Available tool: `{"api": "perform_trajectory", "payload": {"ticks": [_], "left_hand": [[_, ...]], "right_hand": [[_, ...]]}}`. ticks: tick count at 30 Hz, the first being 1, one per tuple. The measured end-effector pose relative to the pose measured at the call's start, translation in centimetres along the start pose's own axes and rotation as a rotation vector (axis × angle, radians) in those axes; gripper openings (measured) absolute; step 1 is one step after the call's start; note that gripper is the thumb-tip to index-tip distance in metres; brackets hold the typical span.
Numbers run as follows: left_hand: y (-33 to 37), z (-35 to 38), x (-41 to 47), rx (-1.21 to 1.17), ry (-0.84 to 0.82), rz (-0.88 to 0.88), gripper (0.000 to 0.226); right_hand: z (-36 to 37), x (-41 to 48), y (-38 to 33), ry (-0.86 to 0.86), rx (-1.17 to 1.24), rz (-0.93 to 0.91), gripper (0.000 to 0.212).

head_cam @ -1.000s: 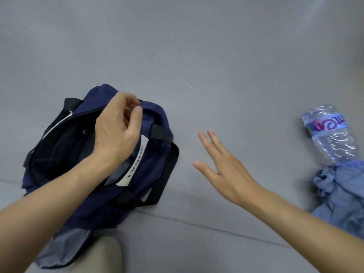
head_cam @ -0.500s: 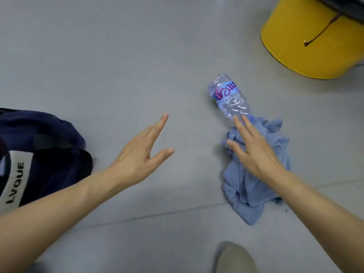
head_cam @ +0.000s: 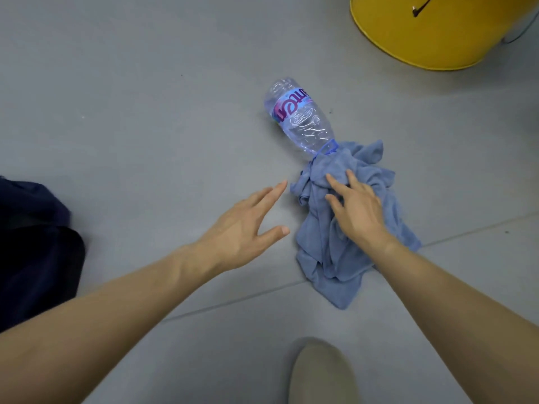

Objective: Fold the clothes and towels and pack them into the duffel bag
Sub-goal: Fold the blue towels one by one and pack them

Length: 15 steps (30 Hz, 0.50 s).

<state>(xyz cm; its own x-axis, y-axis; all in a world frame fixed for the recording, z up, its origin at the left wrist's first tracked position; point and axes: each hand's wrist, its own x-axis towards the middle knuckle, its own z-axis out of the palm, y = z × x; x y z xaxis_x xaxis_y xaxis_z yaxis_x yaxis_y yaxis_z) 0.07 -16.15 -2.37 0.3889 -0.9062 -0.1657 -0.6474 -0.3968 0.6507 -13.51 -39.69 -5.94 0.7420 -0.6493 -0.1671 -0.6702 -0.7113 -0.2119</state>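
the duffel bag (head_cam: 35,252) and yellow bucket (head_cam: 437,33) are cropped; the towel (head_cam: 335,258) hides the bottle's (head_cam: 297,115) neck.

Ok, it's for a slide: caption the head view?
Right hand rests on crumpled blue towel, which touches a toppled plastic bottle; left hand hovers open alongside.

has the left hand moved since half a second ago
Yes. The left hand moved right, towards the crumpled blue towel; its fingertips now almost reach the towel's left edge.

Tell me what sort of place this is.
Probably an indoor room, seen at floor level: a grey floor with seams, and a yellow bucket, a water bottle and a crumpled blue towel on it.
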Motion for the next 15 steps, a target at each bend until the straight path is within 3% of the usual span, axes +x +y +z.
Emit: {"api": "perform_trajectory", "payload": {"ticks": [9, 15], "left_hand": [[0.0, 1.5, -0.4, 0.028, -0.06, -0.047, 0.077], [0.3, -0.4, -0.9, 0.0, 0.086, -0.045, 0.077]], "right_hand": [[-2.3, 0.4, -1.2, 0.281, 0.312, 0.015, 0.03], [-5.5, -3.8, -7.9, 0.302, 0.735, -0.081, 0.027]]}}
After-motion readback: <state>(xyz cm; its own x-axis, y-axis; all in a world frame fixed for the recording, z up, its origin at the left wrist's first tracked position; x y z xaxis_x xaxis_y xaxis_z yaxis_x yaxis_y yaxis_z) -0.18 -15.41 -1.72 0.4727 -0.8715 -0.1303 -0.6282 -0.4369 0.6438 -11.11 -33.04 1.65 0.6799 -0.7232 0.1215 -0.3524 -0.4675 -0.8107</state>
